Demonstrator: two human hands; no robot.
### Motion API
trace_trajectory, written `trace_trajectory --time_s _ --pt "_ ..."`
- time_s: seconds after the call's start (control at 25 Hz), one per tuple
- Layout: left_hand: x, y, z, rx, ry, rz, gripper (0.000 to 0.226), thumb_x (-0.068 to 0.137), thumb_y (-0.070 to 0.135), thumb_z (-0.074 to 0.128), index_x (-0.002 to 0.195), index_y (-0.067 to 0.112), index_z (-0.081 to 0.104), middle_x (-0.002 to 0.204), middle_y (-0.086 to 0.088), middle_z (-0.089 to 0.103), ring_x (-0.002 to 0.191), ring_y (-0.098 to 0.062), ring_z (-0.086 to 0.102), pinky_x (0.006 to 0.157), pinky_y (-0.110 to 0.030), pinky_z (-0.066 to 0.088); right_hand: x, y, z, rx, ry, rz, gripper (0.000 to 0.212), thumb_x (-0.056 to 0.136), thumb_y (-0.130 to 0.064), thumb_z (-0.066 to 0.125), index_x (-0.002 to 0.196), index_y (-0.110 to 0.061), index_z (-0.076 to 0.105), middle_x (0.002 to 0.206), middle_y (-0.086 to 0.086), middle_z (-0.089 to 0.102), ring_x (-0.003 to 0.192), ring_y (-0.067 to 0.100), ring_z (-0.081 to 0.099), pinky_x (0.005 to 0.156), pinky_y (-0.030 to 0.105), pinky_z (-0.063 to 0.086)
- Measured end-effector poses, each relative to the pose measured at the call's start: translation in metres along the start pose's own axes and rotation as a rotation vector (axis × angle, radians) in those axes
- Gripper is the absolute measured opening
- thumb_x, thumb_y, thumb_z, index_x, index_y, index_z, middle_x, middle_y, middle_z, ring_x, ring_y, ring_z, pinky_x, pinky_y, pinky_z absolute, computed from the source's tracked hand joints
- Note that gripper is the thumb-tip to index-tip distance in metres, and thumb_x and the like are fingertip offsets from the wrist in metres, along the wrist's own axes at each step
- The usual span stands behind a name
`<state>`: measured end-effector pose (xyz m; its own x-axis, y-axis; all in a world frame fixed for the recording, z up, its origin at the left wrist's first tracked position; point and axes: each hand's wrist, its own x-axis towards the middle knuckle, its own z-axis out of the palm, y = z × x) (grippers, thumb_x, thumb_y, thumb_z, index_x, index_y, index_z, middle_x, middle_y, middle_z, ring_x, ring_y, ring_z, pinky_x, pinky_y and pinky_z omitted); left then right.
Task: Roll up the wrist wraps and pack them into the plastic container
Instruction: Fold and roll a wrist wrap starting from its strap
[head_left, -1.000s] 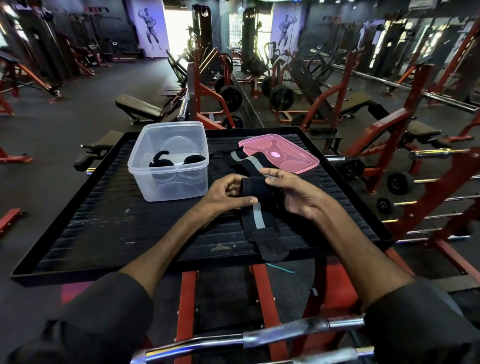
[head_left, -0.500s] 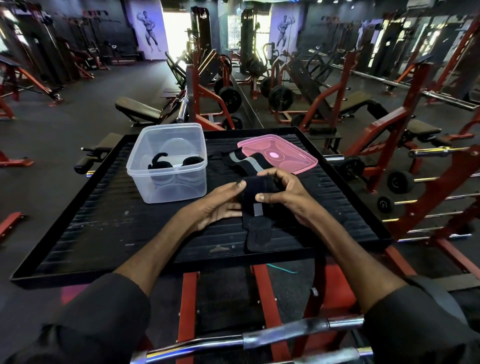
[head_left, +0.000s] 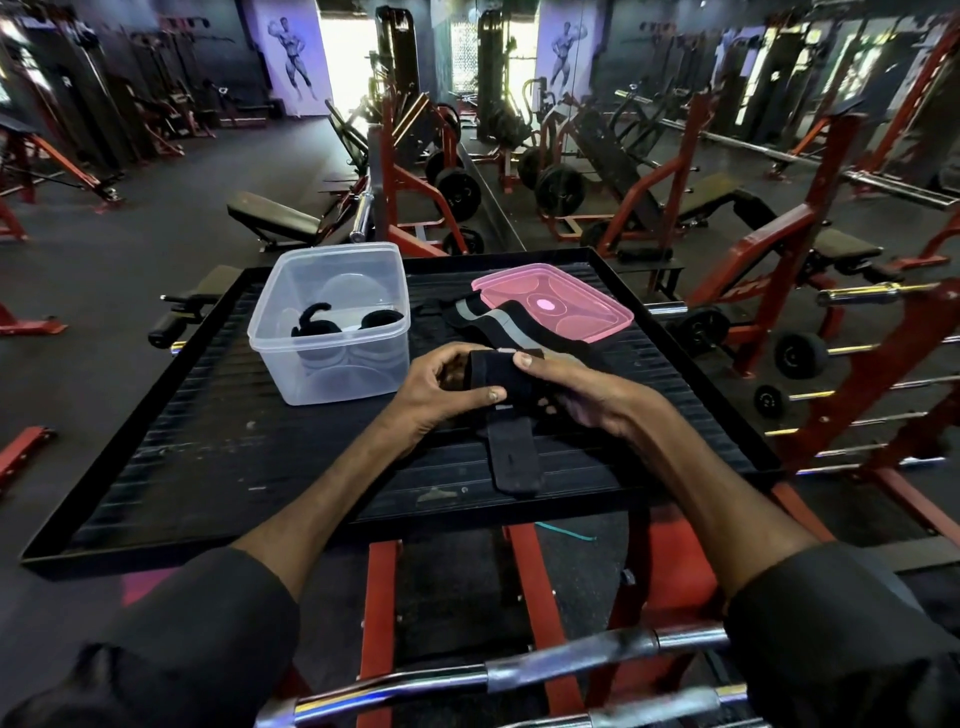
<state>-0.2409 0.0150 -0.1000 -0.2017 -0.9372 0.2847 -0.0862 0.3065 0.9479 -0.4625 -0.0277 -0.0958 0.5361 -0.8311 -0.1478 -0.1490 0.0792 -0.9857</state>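
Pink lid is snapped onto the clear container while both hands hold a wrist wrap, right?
No. The head view shows the pink lid lying on the tray beside the open clear container. The left hand and right hand do hold a wrist wrap.

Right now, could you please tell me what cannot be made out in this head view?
- Rolled part of the wrist wrap: head view, mostly covered by the left hand and right hand; number of turns unclear.
- Dark rolls in the plastic container: head view, blurred by its cloudy wall; count unclear.
- Flat wraps: head view, overlapping, near ends behind the hands; number unclear.
- Barbell: head view, cut off by the bottom edge.
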Motion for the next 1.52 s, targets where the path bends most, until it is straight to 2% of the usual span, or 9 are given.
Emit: trace_trajectory --time_s 0.16,0.36,0.6,0.72,0.88,1.12,1.28,1.4,1.52 --pt "0.002 -0.003 -0.001 -0.088 -0.026 -0.128 0.049 0.084 0.005 0.079 0.128 0.018 0.061 0.120 0.000 0.072 0.115 -0.015 0.068 0.088 -0.033 0.059 0.002 0.004 -0.001 0.020 0.099 -0.069 0.055 0.082 -0.051 0.077 0.128 -0.023 0.066 0.121 0.007 0.073 0.106 0.022 0.066 0.083 0.039 0.047" --pt "0.015 -0.007 -0.009 -0.325 -0.218 -0.444 0.051 0.096 0.038 0.062 0.143 0.021 0.050 0.137 -0.006 0.065 0.121 -0.029 0.066 0.102 -0.052 0.052 0.011 0.003 0.001 0.002 0.167 -0.262 0.048 0.077 -0.010 0.087 0.119 -0.011 0.064 0.114 0.011 0.070 0.104 0.017 0.066 0.091 0.039 0.055" --pt "0.014 -0.013 0.007 -0.139 0.080 -0.291 0.046 0.087 0.023 0.078 0.129 0.022 0.060 0.116 0.001 0.072 0.112 -0.019 0.068 0.086 -0.039 0.059 0.015 -0.010 -0.007 -0.024 0.051 -0.187 0.056 0.074 0.014 0.076 0.119 -0.016 0.061 0.115 0.001 0.063 0.104 0.014 0.061 0.084 0.030 0.056" --pt "0.012 -0.011 0.007 -0.164 0.145 -0.232 0.046 0.084 0.014 0.081 0.125 0.022 0.061 0.112 0.004 0.073 0.106 -0.015 0.069 0.081 -0.035 0.059 0.019 -0.016 -0.012 0.248 -0.078 -0.027 0.041 0.087 -0.007 0.071 0.121 -0.027 0.061 0.114 -0.005 0.070 0.105 0.014 0.065 0.091 0.039 0.046" --pt "0.009 -0.003 0.013 -0.019 0.214 -0.094 0.052 0.078 -0.004 0.081 0.119 0.021 0.060 0.110 0.004 0.069 0.102 -0.006 0.066 0.085 -0.024 0.057 0.024 -0.014 -0.004 0.121 -0.151 0.036 0.018 0.091 -0.023 0.070 0.108 -0.027 0.067 0.094 -0.009 0.077 0.082 0.005 0.071 0.088 0.032 0.044" --pt "0.013 -0.007 0.007 -0.306 -0.010 -0.371 0.043 0.099 0.013 0.061 0.141 0.013 0.051 0.142 -0.011 0.059 0.128 -0.026 0.060 0.102 -0.045 0.053 0.032 -0.004 -0.005 0.176 0.036 -0.055 0.069 0.060 0.019 0.073 0.109 -0.030 0.069 0.100 -0.003 0.075 0.106 0.023 0.067 0.090 0.041 0.051" --pt "0.014 -0.006 0.009 -0.269 0.012 -0.333 0.028 0.095 0.016 0.066 0.124 0.015 0.063 0.119 -0.007 0.073 0.114 -0.023 0.068 0.098 -0.045 0.057 0.030 -0.011 0.002 0.195 0.021 -0.127 0.078 0.061 0.031 0.065 0.116 -0.025 0.067 0.130 0.008 0.061 0.113 0.025 0.065 0.086 0.038 0.061" --pt "0.016 -0.011 0.011 -0.233 0.178 -0.257 0.031 0.088 0.010 0.075 0.117 0.016 0.067 0.109 -0.004 0.076 0.107 -0.024 0.070 0.095 -0.048 0.057 0.025 -0.017 -0.003 0.331 -0.104 -0.083 0.068 0.076 0.020 0.063 0.125 -0.027 0.060 0.122 0.003 0.064 0.101 0.018 0.068 0.071 0.030 0.058" --pt "0.016 -0.010 0.012 -0.077 0.244 -0.152 0.038 0.082 0.000 0.079 0.115 0.012 0.065 0.100 0.003 0.074 0.096 -0.007 0.070 0.085 -0.029 0.060 0.022 -0.016 -0.007 0.334 -0.181 0.008 0.063 0.075 -0.002 0.071 0.133 -0.023 0.057 0.102 0.001 0.072 0.091 0.018 0.071 0.077 0.033 0.055"
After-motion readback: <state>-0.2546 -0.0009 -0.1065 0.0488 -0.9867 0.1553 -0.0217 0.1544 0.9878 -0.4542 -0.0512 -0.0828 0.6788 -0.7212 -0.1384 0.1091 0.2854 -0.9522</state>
